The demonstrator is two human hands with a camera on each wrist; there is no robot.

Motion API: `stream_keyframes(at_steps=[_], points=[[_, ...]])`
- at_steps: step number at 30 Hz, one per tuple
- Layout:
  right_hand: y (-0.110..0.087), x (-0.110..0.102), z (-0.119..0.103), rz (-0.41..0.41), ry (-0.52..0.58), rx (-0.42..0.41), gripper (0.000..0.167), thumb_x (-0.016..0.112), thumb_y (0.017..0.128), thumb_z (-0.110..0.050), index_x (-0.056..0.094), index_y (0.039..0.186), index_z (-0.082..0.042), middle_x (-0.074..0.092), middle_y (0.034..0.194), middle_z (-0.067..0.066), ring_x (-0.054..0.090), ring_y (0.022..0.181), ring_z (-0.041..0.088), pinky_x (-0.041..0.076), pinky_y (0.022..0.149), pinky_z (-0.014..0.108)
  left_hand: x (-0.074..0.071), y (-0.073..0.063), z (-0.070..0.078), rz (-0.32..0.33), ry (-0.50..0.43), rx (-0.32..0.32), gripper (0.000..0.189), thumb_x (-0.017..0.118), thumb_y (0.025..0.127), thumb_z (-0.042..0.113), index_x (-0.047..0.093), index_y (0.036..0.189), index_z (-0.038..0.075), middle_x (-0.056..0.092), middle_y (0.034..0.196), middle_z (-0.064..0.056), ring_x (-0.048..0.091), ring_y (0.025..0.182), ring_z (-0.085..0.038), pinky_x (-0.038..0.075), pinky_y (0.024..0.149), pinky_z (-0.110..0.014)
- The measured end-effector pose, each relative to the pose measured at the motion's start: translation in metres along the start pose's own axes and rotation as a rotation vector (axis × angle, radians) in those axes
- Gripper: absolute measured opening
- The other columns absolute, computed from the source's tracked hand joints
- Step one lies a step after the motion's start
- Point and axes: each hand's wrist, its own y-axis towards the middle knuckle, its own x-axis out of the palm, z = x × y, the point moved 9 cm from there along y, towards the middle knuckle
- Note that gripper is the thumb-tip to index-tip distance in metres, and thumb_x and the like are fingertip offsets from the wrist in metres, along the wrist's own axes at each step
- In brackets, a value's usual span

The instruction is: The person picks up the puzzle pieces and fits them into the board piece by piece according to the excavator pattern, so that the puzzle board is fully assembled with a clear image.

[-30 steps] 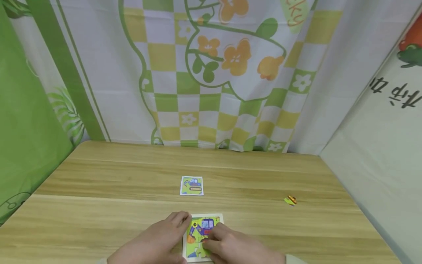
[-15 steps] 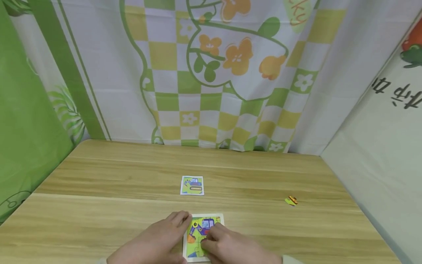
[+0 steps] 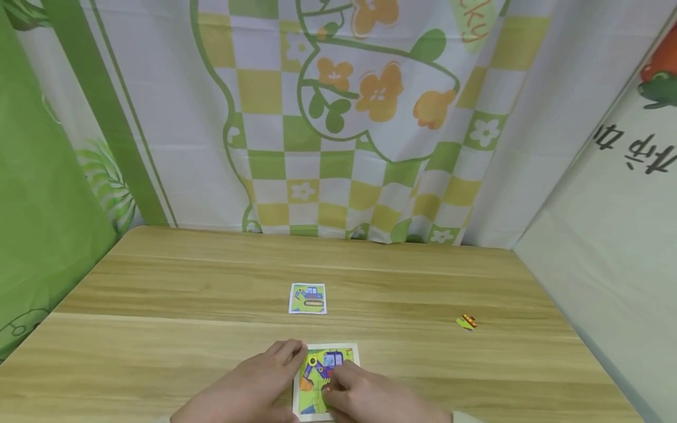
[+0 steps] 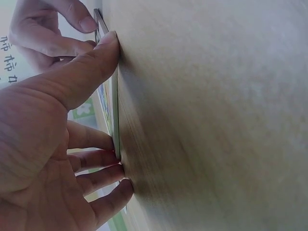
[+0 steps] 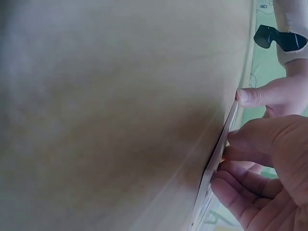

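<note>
A jigsaw puzzle with a blue excavator on green sits in a white-edged puzzle board (image 3: 332, 346) at the table's near side. My left hand (image 3: 254, 382) steadies the board along its left edge, thumb at the near corner and fingers by the far one, as the left wrist view shows at the board's edge (image 4: 115, 120). Over the lower right of the picture, my right hand (image 3: 372, 393) has thumb and forefinger pinched together on a puzzle piece, mostly hidden by the fingers. Its other fingers (image 5: 233, 195) curl close to the board's right side.
Beyond the board lies a small square picture card (image 3: 308, 298) with the same excavator. One loose puzzle piece (image 3: 466, 321), green with orange and brown, rests to the right on the wooden table (image 3: 201, 276). A patterned curtain (image 3: 365, 194) hangs behind the table.
My right thumb and fingers have shifted slightly over the lower right of the puzzle. The left hand, the board, the card and the loose piece stay in place.
</note>
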Motion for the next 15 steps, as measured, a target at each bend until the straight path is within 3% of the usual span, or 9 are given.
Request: stream_keyframes(at_steps=[6,10,15], points=[[-0.002,0.000,-0.001,-0.015,-0.010,0.009,0.009,0.070,0.100,-0.028,0.070,0.095,-0.021,0.058,0.094,-0.013,0.050,0.089,-0.004,0.034,0.070,-0.002,0.000,0.001,0.000,0.006,-0.004,-0.003,0.108,0.085,0.079,0.057,0.041,0.156,-0.006,0.046,0.159,-0.017,0.050,0.142,-0.033,0.056,0.110,-0.043],[-0.006,0.003,0.001,-0.062,0.032,0.036,0.026,0.064,0.104,-0.039,0.075,0.111,-0.016,0.065,0.105,-0.009,0.058,0.099,-0.002,0.043,0.075,-0.001,0.001,0.001,0.001,0.004,-0.015,-0.005,0.105,0.085,0.080,0.054,0.042,0.155,-0.006,0.047,0.158,-0.017,0.050,0.142,-0.033,0.056,0.111,-0.043],[-0.016,-0.008,0.006,0.028,0.041,0.044,0.024,0.069,0.101,-0.026,0.074,0.120,-0.012,0.068,0.112,-0.006,0.060,0.103,0.001,0.047,0.081,0.001,0.001,0.001,0.001,0.003,-0.011,0.006,0.104,0.084,0.081,0.055,0.042,0.156,-0.005,0.047,0.157,-0.016,0.051,0.141,-0.033,0.057,0.110,-0.042]])
